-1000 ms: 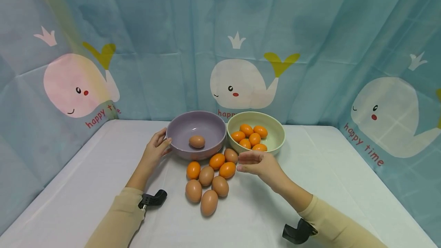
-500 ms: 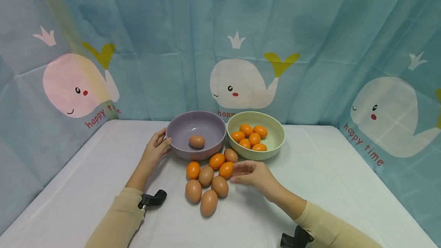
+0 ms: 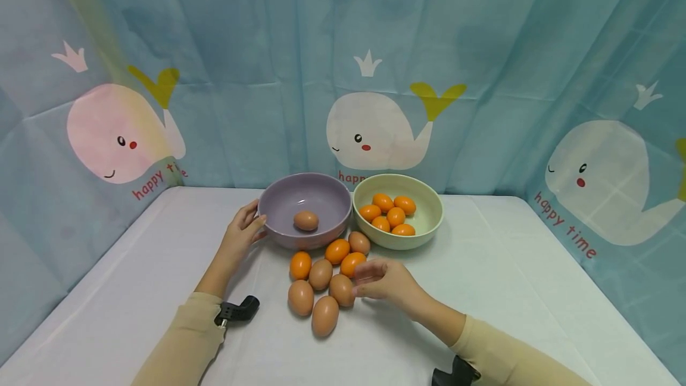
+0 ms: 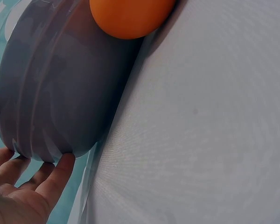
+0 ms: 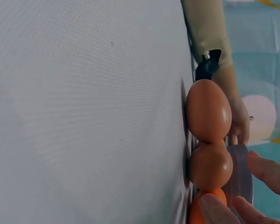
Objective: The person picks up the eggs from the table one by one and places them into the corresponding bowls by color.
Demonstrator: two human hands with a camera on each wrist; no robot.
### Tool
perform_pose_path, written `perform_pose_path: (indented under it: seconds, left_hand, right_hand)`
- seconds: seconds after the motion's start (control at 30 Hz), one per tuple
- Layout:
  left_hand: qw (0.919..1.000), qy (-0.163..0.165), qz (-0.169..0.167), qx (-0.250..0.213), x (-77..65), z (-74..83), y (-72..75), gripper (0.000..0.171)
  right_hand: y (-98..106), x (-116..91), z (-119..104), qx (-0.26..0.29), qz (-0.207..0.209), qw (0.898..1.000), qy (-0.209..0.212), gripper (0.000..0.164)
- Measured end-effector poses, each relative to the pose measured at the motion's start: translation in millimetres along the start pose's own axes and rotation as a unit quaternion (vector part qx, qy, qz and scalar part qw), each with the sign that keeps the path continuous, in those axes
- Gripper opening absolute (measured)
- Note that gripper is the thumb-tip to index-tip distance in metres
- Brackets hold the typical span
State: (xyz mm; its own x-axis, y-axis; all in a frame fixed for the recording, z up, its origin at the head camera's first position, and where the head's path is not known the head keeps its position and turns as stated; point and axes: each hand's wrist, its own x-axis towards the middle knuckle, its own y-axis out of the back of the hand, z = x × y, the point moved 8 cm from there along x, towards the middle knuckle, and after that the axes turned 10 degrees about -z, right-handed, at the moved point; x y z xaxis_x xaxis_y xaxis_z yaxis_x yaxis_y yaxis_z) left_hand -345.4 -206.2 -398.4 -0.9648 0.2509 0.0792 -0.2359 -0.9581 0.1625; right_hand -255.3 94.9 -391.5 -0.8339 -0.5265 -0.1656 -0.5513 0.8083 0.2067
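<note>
pressing your right hand (image 3: pixel 383 282), its fingers parted and holding nothing, too hard against the brown egg (image 3: pixel 341 290) well in from the table's (image 3: pixel 514 255) far edge could roll it into the front egg (image 3: pixel 325 316), because your left hand (image 3: pixel 240 237), fingers spread, touches only the purple bowl (image 3: pixel 284 198).

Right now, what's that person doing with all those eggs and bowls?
A person has the fingertips of the left hand against the outside of the purple bowl, which has one brown egg in it. The right hand is at the edge of the pile, next to another brown egg; I can't tell if it's touching. Five brown eggs and three orange ovals lie on the white table. Six more orange ovals sit in the green bowl.
</note>
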Motion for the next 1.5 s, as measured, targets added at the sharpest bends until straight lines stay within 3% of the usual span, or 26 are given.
perform_pose_path:
  seconds: [0.27, 1.17, 1.5]
  left_hand:
    - [1.0000, -0.001, 0.004, -0.006, 0.8, -1.4, 0.8, 0.065]
    - [1.0000, -0.002, 0.007, -0.004, 1.2, -1.7, 1.5, 0.066]
    - [1.0000, -0.001, 0.007, 0.002, 1.2, -3.7, 1.9, 0.067]
  right_hand:
    - [-4.2, 4.9, 6.8, -0.013, 0.006, 1.000, -0.019, 0.042]
    - [-12.7, 16.9, 10.1, -0.056, 0.038, 0.998, -0.018, 0.040]
    - [-8.0, 7.3, 2.0, -0.050, 0.037, 0.998, -0.027, 0.041]
